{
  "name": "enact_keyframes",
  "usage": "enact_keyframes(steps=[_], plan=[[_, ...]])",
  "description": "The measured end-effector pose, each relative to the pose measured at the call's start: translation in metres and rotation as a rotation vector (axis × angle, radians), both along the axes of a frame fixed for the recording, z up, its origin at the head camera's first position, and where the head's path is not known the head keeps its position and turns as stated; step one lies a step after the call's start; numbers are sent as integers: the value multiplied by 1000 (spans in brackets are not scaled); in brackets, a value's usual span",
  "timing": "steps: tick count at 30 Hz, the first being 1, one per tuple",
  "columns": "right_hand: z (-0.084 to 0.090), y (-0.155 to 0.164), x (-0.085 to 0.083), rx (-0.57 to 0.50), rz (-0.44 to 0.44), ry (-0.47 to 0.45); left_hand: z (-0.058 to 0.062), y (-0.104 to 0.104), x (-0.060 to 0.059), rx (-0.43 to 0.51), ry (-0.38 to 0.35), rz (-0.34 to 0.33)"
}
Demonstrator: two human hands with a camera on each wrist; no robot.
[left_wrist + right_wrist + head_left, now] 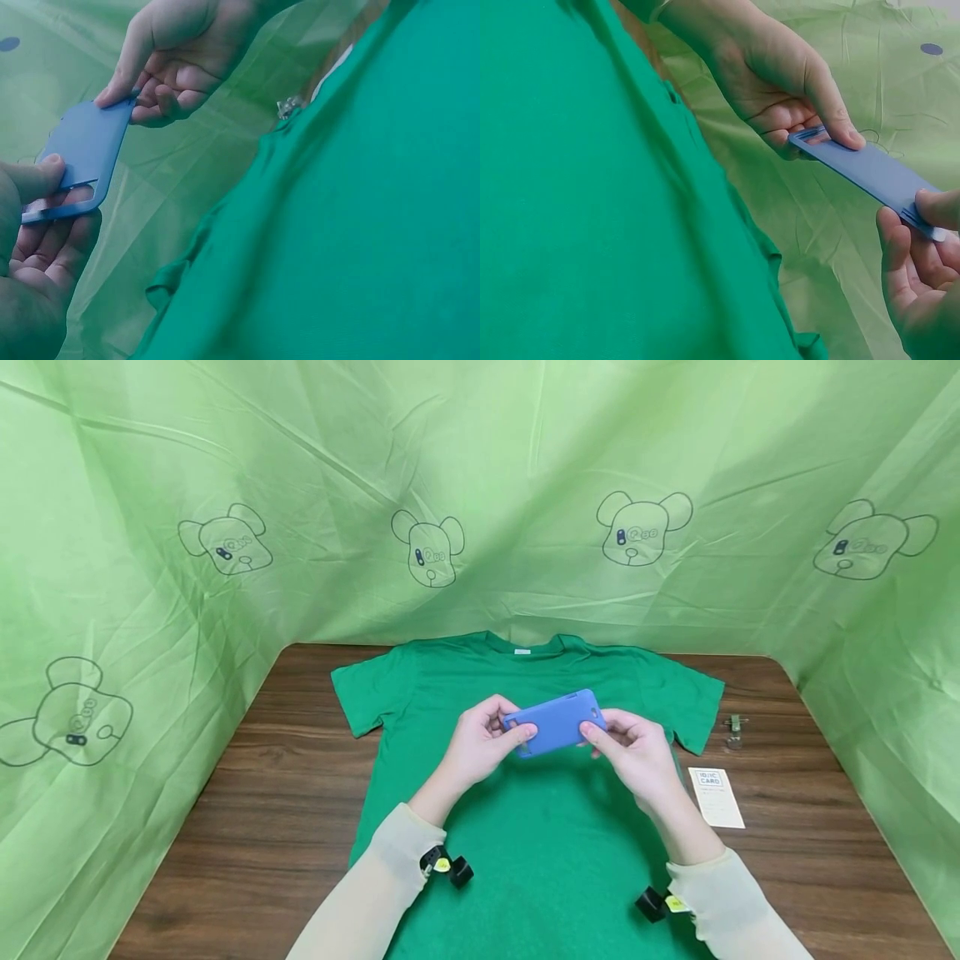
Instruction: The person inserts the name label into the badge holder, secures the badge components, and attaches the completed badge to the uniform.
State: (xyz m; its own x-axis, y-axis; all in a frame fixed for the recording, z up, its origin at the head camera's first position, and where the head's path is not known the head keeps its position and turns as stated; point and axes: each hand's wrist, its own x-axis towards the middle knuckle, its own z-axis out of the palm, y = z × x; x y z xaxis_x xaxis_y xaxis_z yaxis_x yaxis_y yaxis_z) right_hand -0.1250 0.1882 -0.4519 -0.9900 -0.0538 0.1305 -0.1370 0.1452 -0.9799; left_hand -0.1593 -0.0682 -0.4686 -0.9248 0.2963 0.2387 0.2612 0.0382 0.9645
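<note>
The blue card holder [557, 723] hangs above the green T-shirt [540, 827], pinched at each end by the left hand [480, 745] and right hand [637, 753], fingers curled round it.

recording booth | green backdrop sheets [525, 443] | wooden table [262, 810]

Bare table [247, 827] left of shirt [540, 852]; right strip narrowed by card [716, 797], metal clip [735, 731].
</note>
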Motion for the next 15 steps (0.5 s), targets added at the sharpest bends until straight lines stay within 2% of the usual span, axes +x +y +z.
enact_keyframes(steps=[3, 10, 15], plan=[[0, 0, 0, -4, 7, 11, 0, 0, 0, -2, -6, 6], [0, 0, 0, -94, 24, 40, -3, 2, 0, 28, -20, -6], [-1, 0, 0, -84, 26, 28, -3, 1, 1, 9, -12, -3]])
